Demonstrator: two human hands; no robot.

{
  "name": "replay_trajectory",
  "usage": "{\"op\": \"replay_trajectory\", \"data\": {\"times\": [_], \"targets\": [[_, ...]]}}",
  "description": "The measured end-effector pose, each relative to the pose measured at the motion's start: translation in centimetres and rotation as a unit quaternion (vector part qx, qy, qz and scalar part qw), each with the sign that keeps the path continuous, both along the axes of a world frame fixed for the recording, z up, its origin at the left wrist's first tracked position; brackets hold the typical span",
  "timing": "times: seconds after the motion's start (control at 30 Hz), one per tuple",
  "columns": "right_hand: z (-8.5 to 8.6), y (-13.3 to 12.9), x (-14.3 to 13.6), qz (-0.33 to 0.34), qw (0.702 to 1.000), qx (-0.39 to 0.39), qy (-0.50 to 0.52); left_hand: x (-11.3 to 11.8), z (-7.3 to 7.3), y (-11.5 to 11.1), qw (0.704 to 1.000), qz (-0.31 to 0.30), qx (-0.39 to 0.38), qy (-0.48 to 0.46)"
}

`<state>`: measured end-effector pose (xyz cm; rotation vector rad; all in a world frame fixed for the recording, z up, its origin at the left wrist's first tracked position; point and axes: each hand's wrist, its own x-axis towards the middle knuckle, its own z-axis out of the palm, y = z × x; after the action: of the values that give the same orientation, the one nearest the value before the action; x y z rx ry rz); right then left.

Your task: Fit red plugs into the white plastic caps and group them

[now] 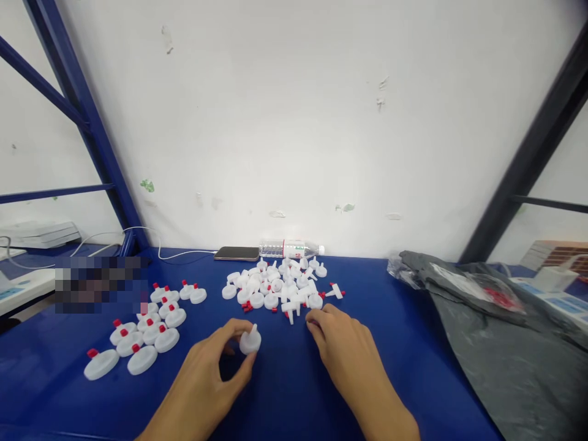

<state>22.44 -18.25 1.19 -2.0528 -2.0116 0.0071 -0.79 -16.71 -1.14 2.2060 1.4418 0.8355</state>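
Between the thumb and fingers of my left hand [215,367] is a white nozzle cap [250,342], its thin spout pointing up. My right hand [344,349] has its fingers curled together at the near edge of a pile of white plastic parts [275,285]. Whatever those fingertips may hold is hidden. Small red tips [247,305] and white T-shaped pieces [290,308] lie mixed into the pile. On the left stand several white caps with red tips [142,359], grouped in loose rows.
Behind the pile, a clear bottle [294,248] lies on its side beside a phone [236,253] with a white cable. Grey plastic bags [496,331] cover the right side of the blue table [285,404]. A blue metal frame post [92,122] rises at left.
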Motion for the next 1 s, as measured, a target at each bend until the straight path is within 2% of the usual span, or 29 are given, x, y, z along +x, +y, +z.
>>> {"op": "replay_trajectory", "data": {"times": [0.17, 0.33, 0.6, 0.7, 0.83, 0.9, 1.0], "targets": [[-0.5, 0.0, 0.3, -0.017, 1.000, 0.003, 0.015, 1.0, -0.9, -0.3, 1.000, -0.001, -0.009, -0.020], [-1.0, 0.2, 0.8, -0.030, 0.999, -0.009, 0.021, 2.1, -1.0, -0.1, 0.997, -0.063, -0.030, -0.013], [-0.6, 0.1, 0.5, -0.007, 0.998, -0.007, 0.064, 1.9, -0.9, -0.1, 0.996, -0.081, -0.036, -0.009], [-0.1, 0.1, 0.1, 0.030, 0.985, -0.005, 0.169, 1.9, -1.0, -0.1, 0.995, -0.091, -0.045, -0.023], [0.7, -0.2, -0.6, 0.128, 0.937, 0.032, 0.325, 2.0, -1.0, 0.1, 0.992, -0.105, -0.052, -0.037], [1.0, -0.4, -0.8, 0.153, 0.925, 0.040, 0.344, 2.0, -1.0, 0.1, 0.992, -0.112, -0.048, -0.044], [0.9, -0.5, -1.0, 0.161, 0.932, 0.035, 0.322, 1.9, -1.0, 0.1, 0.990, -0.125, -0.049, -0.054]]}}
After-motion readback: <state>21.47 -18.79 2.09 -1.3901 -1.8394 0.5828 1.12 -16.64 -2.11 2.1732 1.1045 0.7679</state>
